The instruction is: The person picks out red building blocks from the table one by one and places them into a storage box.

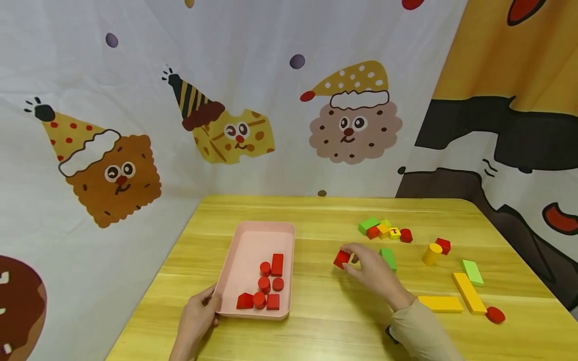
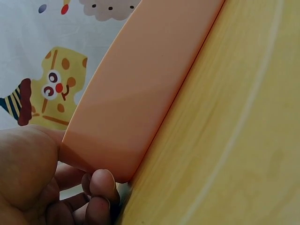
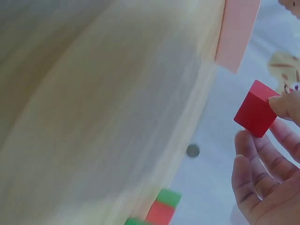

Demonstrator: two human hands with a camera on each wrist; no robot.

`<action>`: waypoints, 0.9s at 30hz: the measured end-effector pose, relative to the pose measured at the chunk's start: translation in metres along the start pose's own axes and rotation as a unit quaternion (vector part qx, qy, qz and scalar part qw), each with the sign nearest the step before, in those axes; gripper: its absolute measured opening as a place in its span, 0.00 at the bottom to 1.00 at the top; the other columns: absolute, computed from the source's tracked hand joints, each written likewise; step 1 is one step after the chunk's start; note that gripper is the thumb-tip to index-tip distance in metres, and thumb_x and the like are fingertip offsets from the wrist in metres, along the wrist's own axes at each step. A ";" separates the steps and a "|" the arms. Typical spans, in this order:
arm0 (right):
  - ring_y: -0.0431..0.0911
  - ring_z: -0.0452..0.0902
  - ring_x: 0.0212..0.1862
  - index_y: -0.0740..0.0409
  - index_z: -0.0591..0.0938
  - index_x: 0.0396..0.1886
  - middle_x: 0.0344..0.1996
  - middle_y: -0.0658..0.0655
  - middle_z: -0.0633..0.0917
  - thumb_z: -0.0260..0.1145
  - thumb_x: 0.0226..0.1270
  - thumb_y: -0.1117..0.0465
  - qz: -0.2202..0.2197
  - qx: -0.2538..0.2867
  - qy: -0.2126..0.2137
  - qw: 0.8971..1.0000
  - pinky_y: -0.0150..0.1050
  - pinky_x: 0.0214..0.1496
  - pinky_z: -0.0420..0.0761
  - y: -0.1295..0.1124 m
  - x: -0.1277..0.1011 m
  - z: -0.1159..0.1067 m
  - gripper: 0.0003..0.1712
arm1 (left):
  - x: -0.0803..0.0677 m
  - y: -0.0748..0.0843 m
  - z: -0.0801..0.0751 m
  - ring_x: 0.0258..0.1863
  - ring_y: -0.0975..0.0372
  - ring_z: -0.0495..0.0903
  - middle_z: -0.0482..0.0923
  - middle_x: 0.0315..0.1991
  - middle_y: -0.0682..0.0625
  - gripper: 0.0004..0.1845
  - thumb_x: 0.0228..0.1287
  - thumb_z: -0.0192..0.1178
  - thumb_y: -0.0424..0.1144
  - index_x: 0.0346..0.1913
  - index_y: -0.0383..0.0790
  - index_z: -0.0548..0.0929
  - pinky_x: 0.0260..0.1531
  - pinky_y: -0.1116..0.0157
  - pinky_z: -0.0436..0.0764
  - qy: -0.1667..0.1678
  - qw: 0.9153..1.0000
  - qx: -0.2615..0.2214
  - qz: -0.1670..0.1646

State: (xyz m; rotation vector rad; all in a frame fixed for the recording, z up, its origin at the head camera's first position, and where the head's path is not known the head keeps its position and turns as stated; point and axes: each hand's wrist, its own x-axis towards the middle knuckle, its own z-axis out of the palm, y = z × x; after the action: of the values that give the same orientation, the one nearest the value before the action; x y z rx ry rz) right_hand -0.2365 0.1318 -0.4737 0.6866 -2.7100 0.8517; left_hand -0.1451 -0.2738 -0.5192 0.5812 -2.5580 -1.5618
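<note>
My right hand [image 1: 371, 268] pinches a red block [image 1: 341, 258] between thumb and fingers, over the table right of the tray. In the right wrist view this red block [image 3: 257, 108] shows flat, square-edged faces. With my left hand [image 1: 198, 312] I grip the near left corner of a pink tray [image 1: 231, 250]. The left wrist view shows the fingers [image 2: 102, 183] around that corner of the tray [image 2: 136, 79]. Inside the tray lie several red blocks: an upright rectangular block [image 1: 277, 264], cylinders [image 1: 264, 285], a square block [image 1: 273, 302] and a peaked block [image 1: 245, 301].
Across the right of the wooden table [image 1: 316, 331] lie a green block [image 1: 388, 259], a yellow cylinder [image 1: 432, 254], long yellow blocks [image 1: 440, 304], a light green block [image 1: 472, 272] and red pieces [image 1: 495, 315]. Farther back sits a mixed cluster with a lettered yellow cube [image 1: 395, 233].
</note>
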 end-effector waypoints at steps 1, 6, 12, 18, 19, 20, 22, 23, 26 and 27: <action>0.47 0.77 0.40 0.58 0.80 0.55 0.47 0.51 0.81 0.71 0.59 0.64 -0.002 0.003 -0.003 1.000 0.39 0.39 0.79 -0.003 0.002 0.003 0.22 | 0.000 0.000 0.000 0.16 0.60 0.74 0.76 0.29 0.47 0.23 0.69 0.55 0.41 0.63 0.32 0.76 0.13 0.66 0.75 -0.001 1.000 -0.002 0.000; 0.47 0.77 0.40 0.55 0.80 0.54 0.47 0.49 0.81 0.71 0.59 0.63 -0.010 -0.002 -0.010 1.000 0.38 0.39 0.78 -0.019 0.011 0.014 0.22 | -0.001 0.000 -0.002 0.15 0.60 0.73 0.76 0.29 0.47 0.23 0.69 0.55 0.40 0.63 0.33 0.76 0.13 0.66 0.75 -0.003 1.000 -0.011 0.003; 0.46 0.78 0.40 0.53 0.81 0.52 0.46 0.47 0.81 0.72 0.59 0.62 -0.025 0.006 -0.022 0.999 0.38 0.40 0.78 -0.040 0.021 0.027 0.20 | 0.000 0.000 -0.002 0.14 0.60 0.74 0.76 0.29 0.47 0.23 0.69 0.56 0.41 0.63 0.32 0.76 0.14 0.65 0.76 -0.007 1.000 -0.016 0.006; 0.44 0.78 0.40 0.51 0.82 0.51 0.47 0.48 0.82 0.72 0.60 0.60 -0.069 -0.011 -0.025 0.997 0.37 0.41 0.79 -0.056 0.032 0.041 0.19 | -0.001 0.001 -0.003 0.14 0.60 0.74 0.75 0.26 0.48 0.23 0.69 0.56 0.41 0.62 0.33 0.77 0.14 0.66 0.74 -0.007 1.000 -0.009 0.014; 0.44 0.79 0.40 0.51 0.82 0.51 0.47 0.48 0.82 0.72 0.60 0.59 -0.077 -0.010 -0.025 0.997 0.37 0.41 0.79 -0.059 0.034 0.043 0.19 | -0.001 0.001 -0.003 0.14 0.60 0.74 0.75 0.26 0.48 0.23 0.69 0.56 0.41 0.62 0.33 0.77 0.14 0.66 0.74 -0.006 1.000 -0.007 0.016; 0.44 0.79 0.41 0.51 0.82 0.51 0.47 0.48 0.83 0.72 0.60 0.59 -0.083 -0.009 -0.024 0.996 0.37 0.42 0.79 -0.061 0.036 0.045 0.18 | -0.001 0.002 -0.004 0.14 0.60 0.74 0.75 0.25 0.48 0.23 0.70 0.56 0.41 0.62 0.33 0.77 0.13 0.66 0.73 -0.005 1.000 -0.004 0.019; 0.44 0.79 0.43 0.51 0.82 0.51 0.47 0.48 0.83 0.72 0.61 0.59 -0.090 -0.009 -0.024 0.996 0.38 0.43 0.80 -0.065 0.039 0.048 0.18 | -0.002 0.002 -0.004 0.14 0.60 0.74 0.75 0.25 0.48 0.22 0.69 0.56 0.42 0.62 0.33 0.77 0.13 0.66 0.73 -0.004 1.000 -0.001 0.021; 0.45 0.79 0.43 0.52 0.82 0.51 0.47 0.48 0.83 0.71 0.61 0.59 -0.093 -0.009 -0.023 0.995 0.38 0.44 0.80 -0.066 0.041 0.050 0.18 | -0.002 0.002 -0.004 0.14 0.60 0.74 0.75 0.25 0.48 0.22 0.69 0.56 0.42 0.62 0.34 0.77 0.13 0.66 0.73 -0.004 1.000 -0.001 0.020; 0.45 0.78 0.46 0.52 0.82 0.51 0.48 0.49 0.83 0.71 0.61 0.60 -0.106 -0.010 -0.020 0.994 0.40 0.47 0.79 -0.072 0.045 0.054 0.18 | -0.001 0.001 -0.003 0.14 0.60 0.74 0.76 0.25 0.49 0.22 0.69 0.57 0.42 0.62 0.35 0.77 0.13 0.66 0.73 -0.003 1.000 -0.002 0.015; 0.46 0.78 0.46 0.53 0.82 0.52 0.48 0.50 0.83 0.71 0.61 0.60 -0.111 -0.009 -0.020 0.994 0.41 0.48 0.79 -0.073 0.047 0.055 0.19 | -0.001 0.001 -0.003 0.14 0.60 0.74 0.76 0.26 0.48 0.22 0.69 0.57 0.41 0.62 0.35 0.77 0.13 0.66 0.73 -0.002 1.000 -0.003 0.014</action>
State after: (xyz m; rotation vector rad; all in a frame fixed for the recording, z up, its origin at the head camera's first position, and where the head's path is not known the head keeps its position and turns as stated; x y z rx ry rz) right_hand -0.2446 0.0295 -0.4668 0.9892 -2.6086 0.7658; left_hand -0.1434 -0.2758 -0.5171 0.5400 -2.5521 -1.5640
